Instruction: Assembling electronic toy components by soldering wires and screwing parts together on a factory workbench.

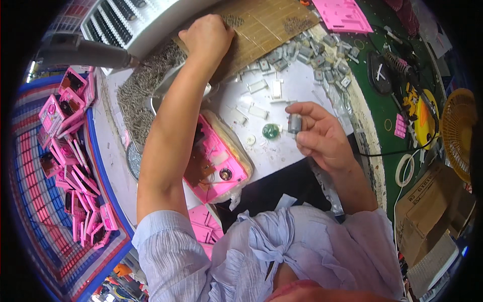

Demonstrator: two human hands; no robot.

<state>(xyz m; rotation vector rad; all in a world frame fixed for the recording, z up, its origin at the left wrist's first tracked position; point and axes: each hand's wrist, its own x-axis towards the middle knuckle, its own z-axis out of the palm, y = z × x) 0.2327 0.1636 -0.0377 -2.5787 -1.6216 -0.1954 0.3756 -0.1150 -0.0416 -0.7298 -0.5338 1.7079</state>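
Observation:
Pinched between the thumb and fingers of my right hand (pixel 324 138) is a small grey motor (pixel 294 123), a short metal can, raised above the white worktop (pixel 282 153). My left hand (pixel 209 38) is stretched to the far side, over the near edge of a cardboard sheet (pixel 266 25). Its fingers curl under, so the tips and anything in them are hidden. Beneath my left forearm lies an open pink plastic case (pixel 234 173) with a brown board inside, resting on a pale pad (pixel 246 158). Several white plastic holders (pixel 258 111) and a green round lump (pixel 270 131) lie nearby.
Small screws (pixel 133 108) are heaped at left, under a hanging electric screwdriver (pixel 90 53). Grey motors (pixel 322 63) pile up at far right. Pink cases (pixel 75 176) fill a lined basket (pixel 30 201) on the left. A yellow fan (pixel 458 133) and carton (pixel 422 211) stand right.

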